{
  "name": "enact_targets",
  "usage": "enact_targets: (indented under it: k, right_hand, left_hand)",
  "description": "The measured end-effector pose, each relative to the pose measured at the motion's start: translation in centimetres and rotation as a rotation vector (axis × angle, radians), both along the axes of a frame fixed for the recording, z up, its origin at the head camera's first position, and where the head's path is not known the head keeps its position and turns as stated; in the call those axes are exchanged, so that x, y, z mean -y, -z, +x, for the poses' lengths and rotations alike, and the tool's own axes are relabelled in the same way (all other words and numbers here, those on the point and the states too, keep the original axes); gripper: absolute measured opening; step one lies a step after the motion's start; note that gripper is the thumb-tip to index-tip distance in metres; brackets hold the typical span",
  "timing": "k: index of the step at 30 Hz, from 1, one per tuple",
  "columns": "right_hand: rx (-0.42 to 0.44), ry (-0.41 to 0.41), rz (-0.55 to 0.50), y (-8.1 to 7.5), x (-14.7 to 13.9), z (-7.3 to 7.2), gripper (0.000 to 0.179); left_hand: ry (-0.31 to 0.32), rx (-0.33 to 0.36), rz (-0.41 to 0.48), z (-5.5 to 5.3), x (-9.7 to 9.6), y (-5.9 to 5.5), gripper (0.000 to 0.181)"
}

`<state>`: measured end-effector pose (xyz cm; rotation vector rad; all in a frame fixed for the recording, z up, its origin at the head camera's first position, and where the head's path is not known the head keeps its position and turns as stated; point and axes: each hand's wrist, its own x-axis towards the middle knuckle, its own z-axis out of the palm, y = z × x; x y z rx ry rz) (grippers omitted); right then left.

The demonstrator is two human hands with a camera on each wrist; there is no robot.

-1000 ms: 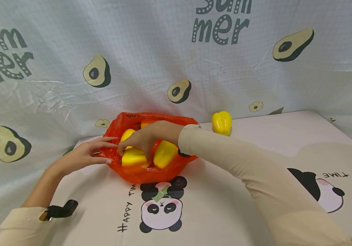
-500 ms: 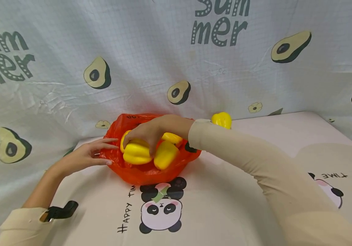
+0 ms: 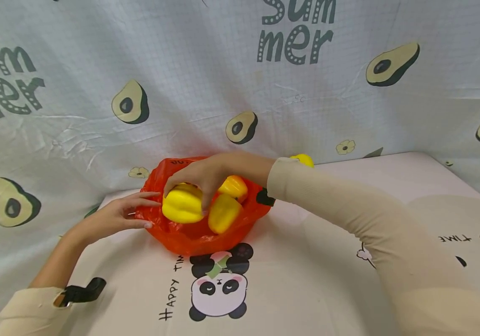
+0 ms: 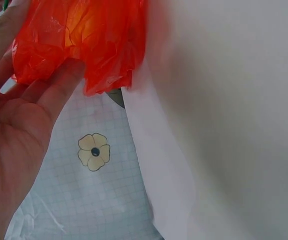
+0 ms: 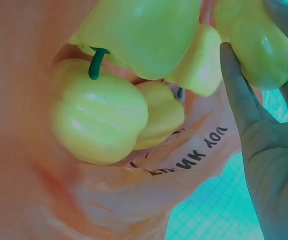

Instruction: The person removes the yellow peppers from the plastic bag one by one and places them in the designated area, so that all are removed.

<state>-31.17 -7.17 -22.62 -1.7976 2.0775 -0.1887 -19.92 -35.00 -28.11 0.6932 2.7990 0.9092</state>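
A red-orange plastic bag (image 3: 199,246) stands wide open on the table with several yellow bell peppers inside. My right hand (image 3: 199,179) reaches over it and grips one yellow bell pepper (image 3: 182,205) from above, fingers on its far left side and thumb on its right. In the right wrist view that held pepper (image 5: 261,47) sits between thumb and fingers at the bag's upper right. Another pepper (image 3: 225,213) and an orange-tinted one (image 3: 234,187) lie beside it in the bag. My left hand (image 3: 114,215) touches the bag's left rim, fingers fairly straight and thumb apart from them.
One more yellow bell pepper (image 3: 304,160) sits at the table's back edge, mostly behind my right forearm. A white curtain (image 3: 189,84) printed with avocados hangs directly behind the bag. The pale table cover (image 3: 290,289) carries panda prints.
My right hand has taken hold of a pepper in the bag and raised it slightly. The right forearm has shifted, covering more of the pepper outside. My left hand has hardly moved.
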Motion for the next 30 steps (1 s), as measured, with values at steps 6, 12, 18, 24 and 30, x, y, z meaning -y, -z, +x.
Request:
enact_targets:
  k: [6,12,18,24,30]
  right_hand:
    - [0.013,0.007,-0.009,-0.2,-0.9,0.0,0.085]
    - [0.020,0.006,-0.044,-0.3,-2.0,-0.3,0.086]
    - [0.043,0.022,-0.081,-0.6,-3.0,-0.6,0.083]
    - [0.063,0.037,-0.100,-1.0,-3.9,-0.5,0.082]
    - [0.119,0.070,-0.139,-1.3,-5.3,-0.7,0.082]
  left_hand:
    - [-0.007,-0.012,-0.011,0.1,0.1,-0.1,0.046]
    - [-0.009,0.014,0.008,0.2,0.0,-0.2,0.045]
    - [-0.011,0.009,-0.001,0.3,-0.1,-0.1,0.045]
    - [-0.006,0.004,-0.010,0.2,-0.1,0.0,0.045]
    - [-0.008,0.020,-0.005,0.3,-0.2,-0.2,0.046]
